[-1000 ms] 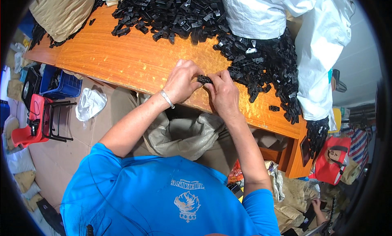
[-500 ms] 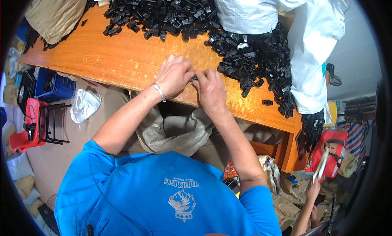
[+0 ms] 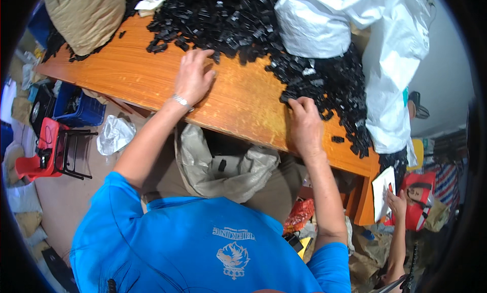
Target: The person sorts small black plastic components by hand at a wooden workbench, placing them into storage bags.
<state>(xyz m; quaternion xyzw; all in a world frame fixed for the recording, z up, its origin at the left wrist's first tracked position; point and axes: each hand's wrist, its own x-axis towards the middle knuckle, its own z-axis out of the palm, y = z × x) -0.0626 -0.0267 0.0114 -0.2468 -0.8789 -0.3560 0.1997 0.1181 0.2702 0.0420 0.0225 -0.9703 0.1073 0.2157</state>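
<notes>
Small black moulded-plastic pieces lie in one broad heap (image 3: 223, 21), which runs along the far side of the wood-grain orange worktop (image 3: 243, 102) and down its right side. The right hand (image 3: 307, 119) is nearer the heap's right-side stretch, which lies from 11 round to 2 o'clock of it. Its thumb and fingers are drawn together at the heap's edge, by a dark piece (image 3: 286, 99) toward 11 o'clock; blur hides whether they pinch it. A lone black oblong piece (image 3: 337, 139) lies apart at 4 o'clock from this hand, long axis about 9 to 3.

The left hand (image 3: 194, 76) is spread, thumb apart, with nothing seen in it. The far stretch is nearer to it: a black edge piece (image 3: 216, 57) lies at 2 o'clock, just beside the index fingertip; contact is unclear.

At 5 o'clock from the left hand, a grey woven-plastic sack (image 3: 195, 151) gapes below the worktop's near edge. A small dark piece (image 3: 222, 164) shows within its mouth, long axis roughly 12 to 6.
</notes>
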